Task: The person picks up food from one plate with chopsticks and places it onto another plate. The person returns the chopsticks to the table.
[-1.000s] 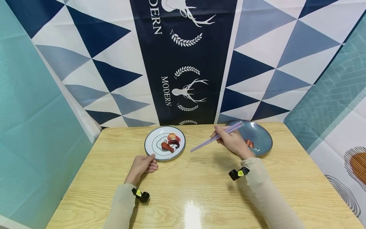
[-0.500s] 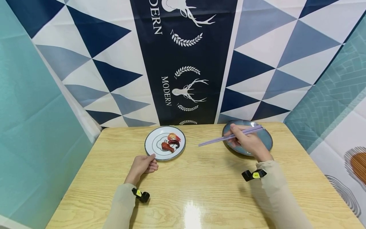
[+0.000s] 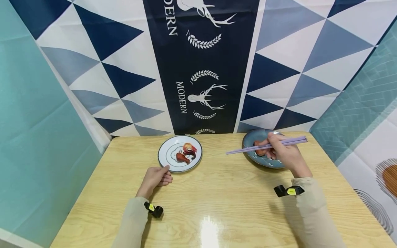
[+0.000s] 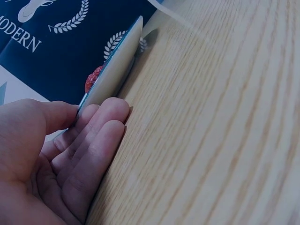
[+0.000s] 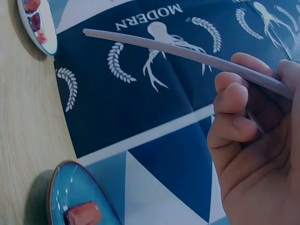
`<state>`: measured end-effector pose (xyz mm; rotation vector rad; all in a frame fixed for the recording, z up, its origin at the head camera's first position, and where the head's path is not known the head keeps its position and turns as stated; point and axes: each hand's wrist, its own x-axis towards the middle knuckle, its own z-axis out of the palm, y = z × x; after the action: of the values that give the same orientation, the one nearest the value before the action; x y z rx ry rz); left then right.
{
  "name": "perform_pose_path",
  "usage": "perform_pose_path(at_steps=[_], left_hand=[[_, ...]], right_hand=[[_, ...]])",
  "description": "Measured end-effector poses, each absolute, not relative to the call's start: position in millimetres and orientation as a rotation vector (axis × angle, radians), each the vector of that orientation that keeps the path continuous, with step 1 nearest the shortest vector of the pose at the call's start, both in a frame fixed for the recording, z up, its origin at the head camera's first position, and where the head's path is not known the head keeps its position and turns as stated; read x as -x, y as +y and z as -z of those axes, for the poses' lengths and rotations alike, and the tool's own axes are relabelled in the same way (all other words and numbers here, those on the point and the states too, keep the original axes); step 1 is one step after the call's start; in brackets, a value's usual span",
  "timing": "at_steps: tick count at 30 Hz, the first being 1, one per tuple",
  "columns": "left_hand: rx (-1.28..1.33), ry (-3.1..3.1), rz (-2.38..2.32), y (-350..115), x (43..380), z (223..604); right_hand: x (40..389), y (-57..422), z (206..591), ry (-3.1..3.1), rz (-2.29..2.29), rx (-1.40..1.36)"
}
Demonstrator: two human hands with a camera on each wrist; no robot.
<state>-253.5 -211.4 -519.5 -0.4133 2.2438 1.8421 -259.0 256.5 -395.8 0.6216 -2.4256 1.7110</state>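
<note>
Head view: patterned cloth (image 3: 203,62) behind a wooden table (image 3: 186,210); white plate (image 3: 166,155) left, blue plate (image 3: 263,162) right. Left hand (image 3: 155,177), fingers loosely bent, pinches the white plate's rim; right hand (image 3: 288,155), curled round chopsticks (image 3: 249,149) pointing left past the blue plate, is nearer that plate's red piece (image 5: 85,213).

On a pale wooden table (image 3: 186,199), a round white plate (image 3: 169,151) is holding red-brown food pieces (image 3: 182,158) at left; at right, slim purple chopsticks (image 3: 245,150) are crossing over a round blue plate (image 3: 258,134) holding reddish food (image 5: 85,214).
</note>
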Motion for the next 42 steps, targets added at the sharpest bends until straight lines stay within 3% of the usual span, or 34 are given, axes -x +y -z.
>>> perform_pose_path(at_steps=[42], left_hand=[[0.402, 2.256, -1.832, -210, 254, 519]], right_hand=[[243, 340, 404, -2.418, -1.719, -0.501]])
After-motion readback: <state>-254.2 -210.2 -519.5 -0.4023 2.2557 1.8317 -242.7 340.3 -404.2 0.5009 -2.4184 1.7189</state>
